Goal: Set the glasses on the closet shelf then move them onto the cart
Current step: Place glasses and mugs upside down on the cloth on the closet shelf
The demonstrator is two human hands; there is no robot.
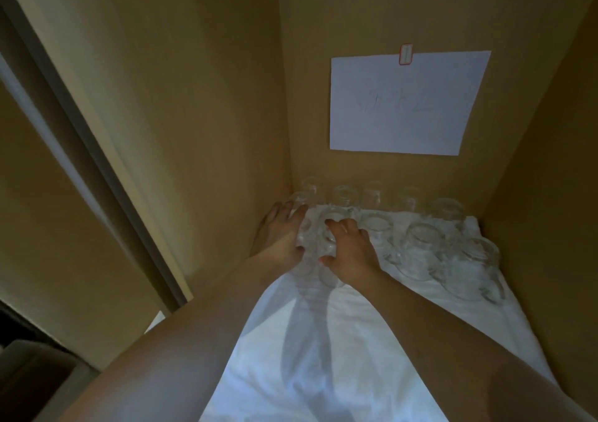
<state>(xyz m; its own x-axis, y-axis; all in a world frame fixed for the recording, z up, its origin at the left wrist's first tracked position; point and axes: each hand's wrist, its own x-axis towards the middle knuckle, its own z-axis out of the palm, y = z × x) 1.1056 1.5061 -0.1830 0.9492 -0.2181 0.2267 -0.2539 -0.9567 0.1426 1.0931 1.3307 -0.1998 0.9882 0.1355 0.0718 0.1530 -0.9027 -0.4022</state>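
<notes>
We're looking down into the closet (pixel 200 104), a wooden box of three brown walls, and its shelf is covered by a white cloth (pixel 323 363) that runs from the back wall toward the camera. On that cloth, crowded toward the back, stand the glasses (pixel 420 243), clear and hard to count, in about two rows from the left corner across to the right wall. The back row sits right against the rear wall; the front-right pair are the biggest in view and stand just beside the right wall.

Both bare arms reach in from below. The left hand (pixel 280 237) lies against the left wall, fingers fairly straight and spread, resting on the side of a glass (pixel 305 243) in the corner. The right hand (pixel 351 248) is just beside it, fingers curled over the top of a neighbouring glass (pixel 330 250), thumb tucked along its near side.

A white sheet of paper (pixel 407 104) is taped to the back wall above the glasses, faint scribble on it, unreadable.

Left of the closet, a door edge (pixel 97 162) slants down the picture.

Tight at the back and the sides; the near half of the cloth lies open, crossed only by arms and shadows.
</notes>
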